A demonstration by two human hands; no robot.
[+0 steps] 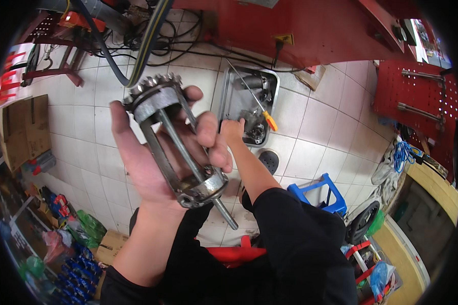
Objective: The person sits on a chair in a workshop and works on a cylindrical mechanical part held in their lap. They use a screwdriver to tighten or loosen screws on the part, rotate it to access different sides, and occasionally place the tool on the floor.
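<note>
Left of centre, above tiled floor (76,137): left hand (146,170), thumb and fingers wrapped round toothed metal cage (159,152); rod (180,145) lengthwise through cage, lower end protruding; possible slide-out if cage tips; teeth could nick fingertips if grip shifts; at centre, right hand (232,129) at left side of metal tray (277,94), cannot tell whether grasping; loose parts (258,133) within; screwdriver (270,121) across tray, might roll off if rim bumped.
</note>
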